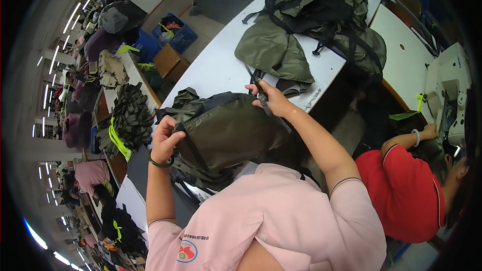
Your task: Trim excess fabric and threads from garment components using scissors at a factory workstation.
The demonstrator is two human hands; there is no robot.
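At the white desk's (pixel 201 78) near end: olive fabric piece (pixel 231 133), left hand (pixel 164 139) pinching its dark band (pixel 192 151), right hand (pixel 273 100) closed on a dark strap (pixel 265 107). Cloth looks slick; a loosened left pinch could let that edge slip.

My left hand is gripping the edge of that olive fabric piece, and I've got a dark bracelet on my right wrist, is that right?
Not quite: the head view shows the dark bracelet on your left wrist. Your left hand is indeed gripping the edge of the olive fabric piece.
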